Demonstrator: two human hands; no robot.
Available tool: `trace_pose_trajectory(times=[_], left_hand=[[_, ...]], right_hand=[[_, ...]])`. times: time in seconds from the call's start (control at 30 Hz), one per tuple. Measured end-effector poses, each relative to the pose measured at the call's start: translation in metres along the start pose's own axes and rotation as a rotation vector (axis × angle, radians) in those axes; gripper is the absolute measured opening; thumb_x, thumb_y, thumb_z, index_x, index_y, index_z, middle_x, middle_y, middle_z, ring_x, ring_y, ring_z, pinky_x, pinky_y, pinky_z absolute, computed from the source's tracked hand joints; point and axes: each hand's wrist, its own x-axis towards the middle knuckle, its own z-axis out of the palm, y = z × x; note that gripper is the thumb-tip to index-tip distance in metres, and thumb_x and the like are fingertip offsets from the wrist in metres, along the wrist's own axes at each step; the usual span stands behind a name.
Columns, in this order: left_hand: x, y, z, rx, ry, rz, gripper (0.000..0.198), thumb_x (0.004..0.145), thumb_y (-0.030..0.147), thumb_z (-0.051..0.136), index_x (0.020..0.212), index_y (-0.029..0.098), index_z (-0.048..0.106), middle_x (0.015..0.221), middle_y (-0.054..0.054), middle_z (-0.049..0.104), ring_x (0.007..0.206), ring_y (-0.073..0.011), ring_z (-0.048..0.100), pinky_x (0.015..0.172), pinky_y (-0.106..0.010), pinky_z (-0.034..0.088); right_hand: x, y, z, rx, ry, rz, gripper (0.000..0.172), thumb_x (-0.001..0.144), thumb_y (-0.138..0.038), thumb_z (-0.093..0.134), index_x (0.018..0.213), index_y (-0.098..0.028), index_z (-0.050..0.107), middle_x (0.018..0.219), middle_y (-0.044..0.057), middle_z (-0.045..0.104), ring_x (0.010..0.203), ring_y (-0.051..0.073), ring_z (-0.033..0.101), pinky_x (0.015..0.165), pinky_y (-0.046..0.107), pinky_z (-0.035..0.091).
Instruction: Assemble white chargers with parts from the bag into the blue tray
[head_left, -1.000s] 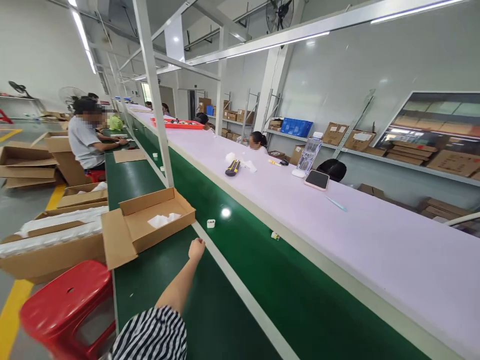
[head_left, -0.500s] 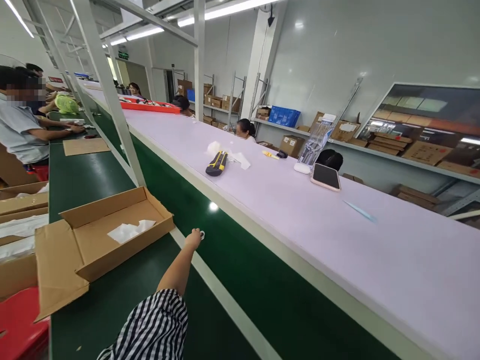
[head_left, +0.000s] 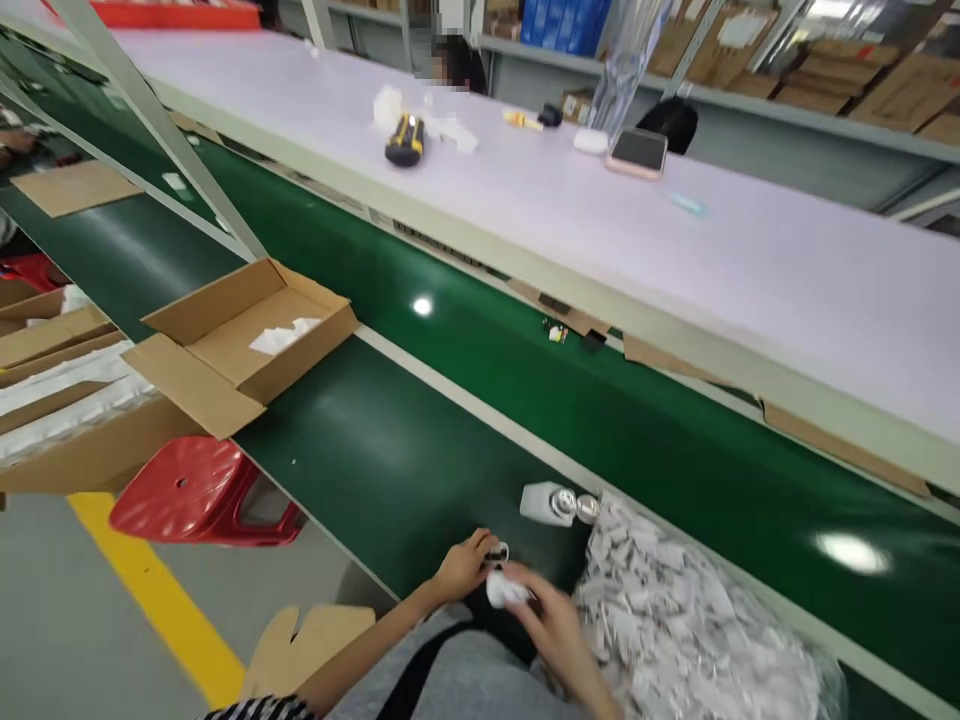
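My left hand [head_left: 463, 566] is closed on a small white ring-shaped part [head_left: 498, 551] with a dark middle, low over the green bench near my body. Beside it, my right hand [head_left: 553, 618] grips a small white plastic piece [head_left: 504, 590]; blur hides its exact kind. The two pieces are close together, and I cannot tell whether they touch. Just beyond my hands lies a white block-like part [head_left: 541, 502], with round silvery pieces [head_left: 576, 505] at its right end. A clear plastic bag [head_left: 690, 620] full of small white and grey pieces sits right of my right hand.
An open cardboard box [head_left: 247, 335] with white wrapping stands on the bench [head_left: 375, 440] to the left. Behind runs a green belt [head_left: 465, 330] under a raised pale shelf [head_left: 570, 220] holding a yellow-black tool [head_left: 405, 140] and a phone [head_left: 637, 153]. A red stool [head_left: 180, 490] stands at left.
My left hand has come back from the green belt with the small white part. The view has swung down and right, bringing my right hand, its white piece and the plastic bag into sight.
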Motion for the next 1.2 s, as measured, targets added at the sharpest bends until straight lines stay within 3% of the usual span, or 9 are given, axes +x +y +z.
trace_pose_trajectory(times=[0.07,0.2,0.27,0.47,0.93,1.2], left_hand=[[-0.005,0.002,0.010,-0.091,0.016,0.009,0.030,0.069,0.014,0.046,0.099,0.018,0.046,0.102,-0.003,0.047,0.086,-0.0121,0.050,0.075,-0.021,0.040],[0.000,-0.003,0.006,-0.181,0.068,-0.036,0.033,0.066,0.011,0.049,0.099,0.017,0.048,0.098,-0.002,0.051,0.077,-0.0095,0.051,0.073,-0.021,0.041],[0.000,-0.003,0.004,-0.186,0.085,-0.066,0.035,0.064,0.013,0.053,0.099,0.017,0.048,0.097,-0.002,0.052,0.071,-0.0093,0.052,0.070,-0.021,0.042],[-0.005,0.001,0.007,-0.168,0.116,-0.112,0.031,0.064,0.013,0.052,0.094,0.017,0.050,0.091,0.000,0.055,0.068,-0.0090,0.052,0.067,-0.020,0.042],[-0.010,0.003,0.010,-0.059,0.123,-0.093,0.024,0.070,0.016,0.047,0.094,0.017,0.051,0.093,0.000,0.056,0.082,-0.0118,0.051,0.075,-0.023,0.041],[-0.014,0.009,-0.002,-0.002,0.066,-0.012,0.032,0.073,0.023,0.047,0.104,0.016,0.047,0.106,-0.003,0.052,0.095,-0.0129,0.048,0.082,-0.022,0.037]], right_hand=[[-0.002,0.008,0.014,-0.006,-0.031,-0.055,0.019,0.075,-0.027,0.043,0.087,-0.020,0.056,0.097,0.005,0.055,0.089,0.018,0.051,0.078,0.031,0.042],[0.007,0.036,0.032,-0.113,0.230,-0.030,0.025,0.075,-0.027,0.037,0.084,-0.017,0.057,0.103,0.010,0.052,0.095,0.021,0.046,0.082,0.037,0.038],[0.011,0.045,0.034,-0.126,0.269,-0.023,0.025,0.075,-0.028,0.037,0.085,-0.017,0.057,0.101,0.009,0.053,0.093,0.020,0.048,0.080,0.036,0.039],[0.021,0.040,0.044,-0.199,0.149,-0.050,0.022,0.074,-0.024,0.040,0.084,-0.019,0.059,0.094,0.006,0.056,0.087,0.018,0.050,0.077,0.032,0.041],[0.017,0.038,0.045,-0.299,0.062,-0.136,0.022,0.076,-0.022,0.040,0.089,-0.020,0.058,0.097,0.003,0.055,0.089,0.017,0.049,0.079,0.030,0.040],[0.022,0.033,0.038,-0.332,-0.066,-0.050,0.029,0.073,-0.016,0.043,0.101,-0.014,0.052,0.104,0.007,0.053,0.095,0.017,0.048,0.082,0.029,0.038]])
